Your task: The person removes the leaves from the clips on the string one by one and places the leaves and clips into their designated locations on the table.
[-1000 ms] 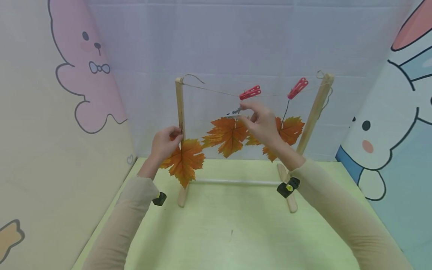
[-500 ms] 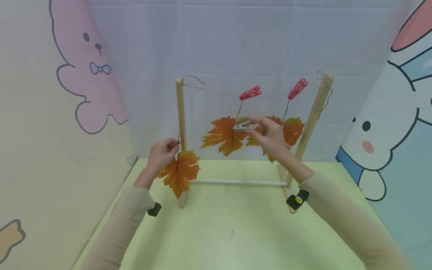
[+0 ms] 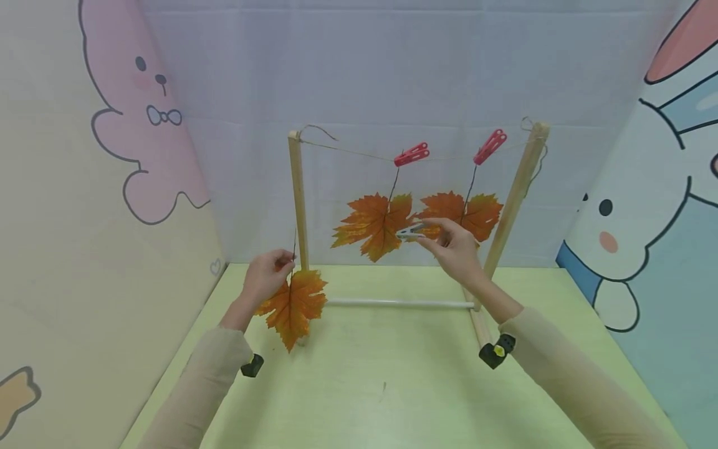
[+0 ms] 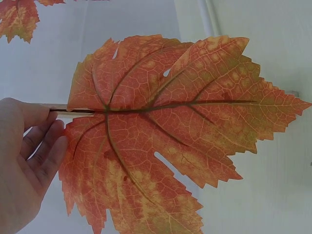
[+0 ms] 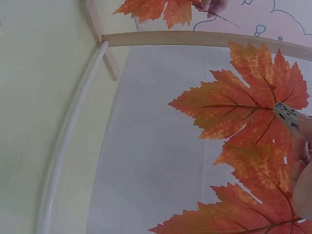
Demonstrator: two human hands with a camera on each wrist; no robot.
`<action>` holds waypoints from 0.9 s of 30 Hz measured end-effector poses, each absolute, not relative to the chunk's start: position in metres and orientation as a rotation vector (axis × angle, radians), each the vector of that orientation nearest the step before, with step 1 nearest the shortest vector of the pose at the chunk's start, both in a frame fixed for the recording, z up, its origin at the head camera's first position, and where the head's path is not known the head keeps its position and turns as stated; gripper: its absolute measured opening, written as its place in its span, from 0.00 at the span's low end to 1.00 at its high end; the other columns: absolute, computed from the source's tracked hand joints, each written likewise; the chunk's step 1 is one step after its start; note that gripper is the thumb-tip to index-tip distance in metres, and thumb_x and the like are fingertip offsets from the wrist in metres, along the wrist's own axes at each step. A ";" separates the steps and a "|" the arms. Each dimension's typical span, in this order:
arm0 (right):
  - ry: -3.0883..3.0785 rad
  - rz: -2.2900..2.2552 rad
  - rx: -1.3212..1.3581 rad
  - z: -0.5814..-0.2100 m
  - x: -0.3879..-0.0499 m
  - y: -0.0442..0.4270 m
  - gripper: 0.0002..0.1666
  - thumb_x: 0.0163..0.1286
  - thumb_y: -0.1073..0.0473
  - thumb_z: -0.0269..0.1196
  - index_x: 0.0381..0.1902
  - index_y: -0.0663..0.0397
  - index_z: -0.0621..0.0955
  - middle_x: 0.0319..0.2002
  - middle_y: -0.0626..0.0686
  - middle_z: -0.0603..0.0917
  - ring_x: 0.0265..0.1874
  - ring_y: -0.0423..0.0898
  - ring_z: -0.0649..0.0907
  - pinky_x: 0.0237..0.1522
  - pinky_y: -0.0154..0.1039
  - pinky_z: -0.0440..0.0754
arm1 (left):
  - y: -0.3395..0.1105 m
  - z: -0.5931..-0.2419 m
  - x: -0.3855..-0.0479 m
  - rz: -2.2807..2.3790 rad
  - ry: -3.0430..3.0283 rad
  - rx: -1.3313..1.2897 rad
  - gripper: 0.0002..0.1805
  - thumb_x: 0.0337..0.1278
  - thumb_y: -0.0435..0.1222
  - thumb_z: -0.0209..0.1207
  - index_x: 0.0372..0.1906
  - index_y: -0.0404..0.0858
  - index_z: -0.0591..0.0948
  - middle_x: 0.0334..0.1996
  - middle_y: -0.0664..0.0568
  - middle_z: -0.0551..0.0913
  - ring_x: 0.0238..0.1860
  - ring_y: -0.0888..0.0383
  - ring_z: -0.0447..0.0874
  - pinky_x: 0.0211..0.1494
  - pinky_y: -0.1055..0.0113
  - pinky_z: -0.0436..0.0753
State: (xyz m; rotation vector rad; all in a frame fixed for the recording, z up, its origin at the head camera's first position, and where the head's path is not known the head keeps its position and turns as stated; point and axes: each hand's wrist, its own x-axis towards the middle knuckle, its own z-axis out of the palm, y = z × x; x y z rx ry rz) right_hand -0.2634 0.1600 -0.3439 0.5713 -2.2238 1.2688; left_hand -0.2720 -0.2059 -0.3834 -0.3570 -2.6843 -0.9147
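Note:
My left hand [image 3: 265, 274] pinches the thin dark stem of an orange maple leaf [image 3: 293, 308], which hangs below the fingers before the left post. The left wrist view shows this leaf [image 4: 161, 112] large, its stem between thumb and fingers. My right hand [image 3: 455, 249] pinches a pale grey clothespin [image 3: 411, 232] between thumb and fingertips, in front of the hanging leaves. In the right wrist view the clothespin [image 5: 286, 116] overlaps a leaf [image 5: 243, 105]; whether they touch I cannot tell. Two leaves, a middle one [image 3: 373, 226] and a right one [image 3: 485, 215], hang from the twine by red clothespins.
Twine [image 3: 348, 149] runs between a left wooden post [image 3: 299, 199] and a right wooden post [image 3: 516, 193]. One red clothespin [image 3: 411, 154] sits mid-line, another red clothespin [image 3: 490, 147] farther right. A white rod [image 3: 398, 303] joins the posts low over the pale table [image 3: 359, 374].
Both hands have come lower: the left with its leaf, down and slightly left; the right with the grey clothespin, down and rightward from near the middle leaf's stem. The hanging leaves stay on the twine.

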 end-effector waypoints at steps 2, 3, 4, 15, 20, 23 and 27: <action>-2.229 1.290 0.557 -0.349 -0.262 0.160 0.18 0.57 0.61 0.65 0.47 0.60 0.79 0.14 0.54 0.74 0.10 0.37 0.68 0.12 0.32 0.65 | -0.207 -0.387 -0.271 -0.913 -2.689 -0.359 0.08 0.57 0.32 0.56 0.40 0.33 0.81 0.31 0.46 0.82 0.30 0.53 0.77 0.33 0.62 0.75; -2.224 1.305 0.558 -0.351 -0.262 0.161 0.19 0.57 0.61 0.65 0.47 0.60 0.79 0.13 0.54 0.74 0.10 0.37 0.69 0.12 0.32 0.65 | -0.207 -0.388 -0.270 -0.914 -2.690 -0.357 0.08 0.57 0.32 0.56 0.40 0.33 0.81 0.31 0.46 0.82 0.30 0.53 0.77 0.33 0.62 0.75; -2.220 1.319 0.558 -0.353 -0.261 0.161 0.19 0.57 0.61 0.65 0.47 0.61 0.79 0.13 0.54 0.74 0.10 0.36 0.69 0.12 0.31 0.65 | -0.208 -0.390 -0.270 -0.914 -2.694 -0.356 0.08 0.57 0.32 0.56 0.40 0.33 0.81 0.31 0.46 0.82 0.30 0.53 0.77 0.33 0.61 0.76; -2.252 1.382 0.519 -0.359 -0.237 0.162 0.17 0.57 0.68 0.63 0.46 0.68 0.78 0.15 0.56 0.73 0.10 0.35 0.66 0.13 0.31 0.63 | -0.214 -0.405 -0.266 -0.913 -2.749 -0.365 0.07 0.57 0.31 0.56 0.40 0.34 0.80 0.30 0.48 0.82 0.32 0.52 0.78 0.37 0.57 0.77; -2.252 1.354 0.483 -0.371 -0.238 0.167 0.18 0.55 0.69 0.65 0.45 0.69 0.78 0.13 0.57 0.71 0.10 0.38 0.64 0.13 0.31 0.61 | -0.216 -0.412 -0.266 -0.925 -2.744 -0.383 0.08 0.57 0.31 0.56 0.40 0.33 0.80 0.31 0.46 0.82 0.33 0.51 0.80 0.38 0.56 0.78; -2.270 1.327 0.467 -0.387 -0.246 0.174 0.18 0.55 0.67 0.66 0.45 0.66 0.79 0.11 0.54 0.71 0.10 0.36 0.64 0.13 0.31 0.61 | -0.217 -0.415 -0.266 -0.940 -2.732 -0.389 0.07 0.57 0.29 0.55 0.40 0.32 0.80 0.31 0.45 0.82 0.33 0.49 0.81 0.38 0.56 0.78; -2.310 1.348 0.425 -0.404 -0.250 0.181 0.19 0.55 0.64 0.67 0.46 0.62 0.80 0.20 0.56 0.77 0.11 0.35 0.65 0.13 0.31 0.62 | -0.218 -0.419 -0.265 -0.955 -2.738 -0.386 0.08 0.58 0.29 0.55 0.40 0.32 0.80 0.32 0.44 0.82 0.33 0.49 0.81 0.37 0.56 0.79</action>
